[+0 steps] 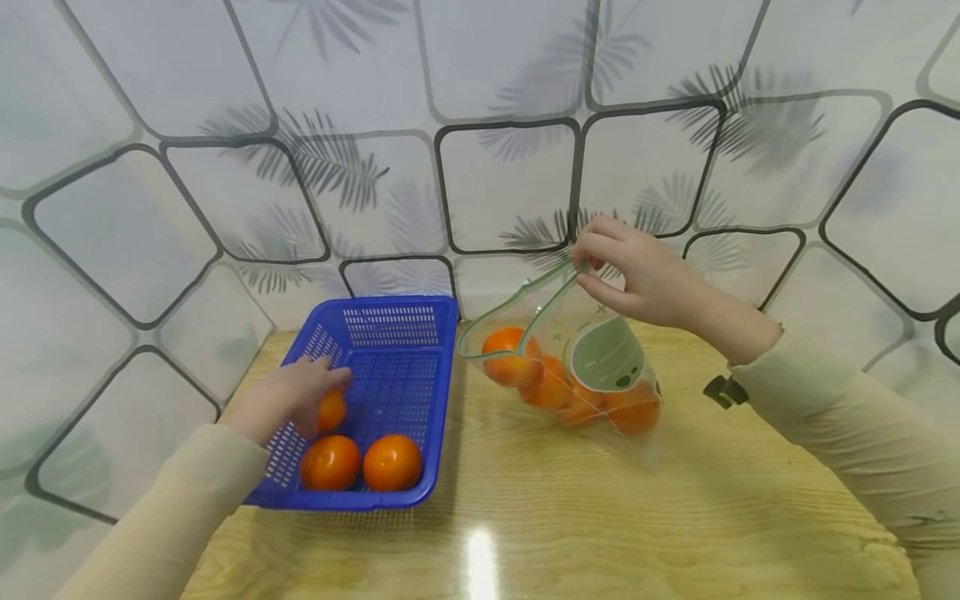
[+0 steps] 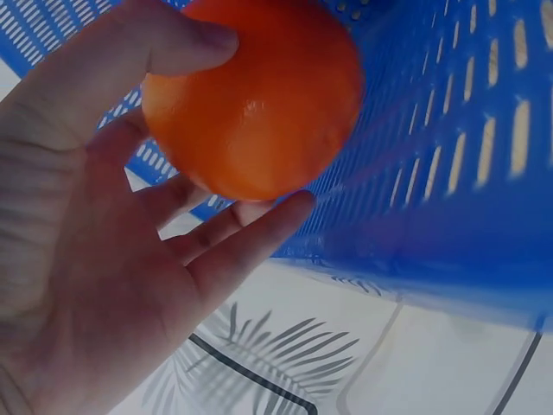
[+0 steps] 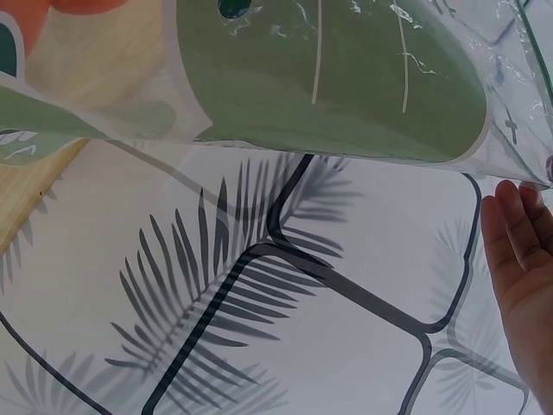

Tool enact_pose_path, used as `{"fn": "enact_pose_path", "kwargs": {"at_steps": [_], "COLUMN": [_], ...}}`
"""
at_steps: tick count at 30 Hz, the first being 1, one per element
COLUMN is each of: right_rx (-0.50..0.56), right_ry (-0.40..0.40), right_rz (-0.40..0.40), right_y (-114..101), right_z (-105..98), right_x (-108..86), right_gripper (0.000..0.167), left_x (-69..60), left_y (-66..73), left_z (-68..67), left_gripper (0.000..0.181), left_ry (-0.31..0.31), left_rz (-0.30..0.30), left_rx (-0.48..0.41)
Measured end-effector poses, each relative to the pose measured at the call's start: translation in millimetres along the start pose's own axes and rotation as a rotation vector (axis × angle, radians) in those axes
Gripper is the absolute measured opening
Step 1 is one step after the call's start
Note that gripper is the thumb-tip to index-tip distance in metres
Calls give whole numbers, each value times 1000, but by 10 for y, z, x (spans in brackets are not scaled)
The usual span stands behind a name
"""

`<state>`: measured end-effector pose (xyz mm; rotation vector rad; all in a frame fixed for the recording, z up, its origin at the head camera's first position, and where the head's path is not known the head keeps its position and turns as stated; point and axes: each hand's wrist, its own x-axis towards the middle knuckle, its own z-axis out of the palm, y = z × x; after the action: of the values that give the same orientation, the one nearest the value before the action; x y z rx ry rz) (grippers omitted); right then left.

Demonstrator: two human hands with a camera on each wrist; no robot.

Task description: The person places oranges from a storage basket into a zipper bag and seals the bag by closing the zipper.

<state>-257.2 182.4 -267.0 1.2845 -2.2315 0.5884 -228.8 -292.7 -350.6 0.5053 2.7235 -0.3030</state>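
My left hand (image 1: 303,393) is inside the blue plastic basket (image 1: 447,367), holding an orange (image 2: 255,104) between thumb and fingers. Two more oranges, one on the left (image 1: 331,463) and one on the right (image 1: 392,463), lie at the basket's near end. With thumb and fingertips my right hand (image 1: 637,271) pinches the green-edged rim of a clear zip bag (image 1: 558,333), which hangs tilted with its mouth toward the basket. Several oranges (image 1: 632,407) are inside the bag. In the right wrist view, the bag's green printed patch (image 3: 346,78) fills the top and the right fingers (image 3: 518,225) meet its edge.
Basket and bag are on a light wooden table (image 1: 525,533). Behind and to the left stands a wall (image 1: 510,183) patterned with leaves and dark outlines. A small dark clip-like object (image 1: 725,391) is by the right sleeve.
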Motion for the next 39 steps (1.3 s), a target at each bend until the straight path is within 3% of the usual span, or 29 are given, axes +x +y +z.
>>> {"fn": "enact_pose_path", "kwargs": {"at_steps": [12,27,32,39], "right_rx": [6,-3,-9,-14], "right_ry": [-1,-7,-13,-11], "right_rz": [-5,-1,3,2], "right_y": [-20,-28,-27,-26], "right_z": [2,1,2,-4], "right_x": [6,11,17,20], "right_gripper": [11,10,10,9], "left_x": [-49,-57,-77,-85], "left_y": [3,53,104,222], "left_z": [-67,-275,-349,-462], "left_gripper": [96,86,79,78], "left_ry": [95,301,365,407], "left_rz": [14,155,200,241], "left_rx": [-37,29,5,-7]}}
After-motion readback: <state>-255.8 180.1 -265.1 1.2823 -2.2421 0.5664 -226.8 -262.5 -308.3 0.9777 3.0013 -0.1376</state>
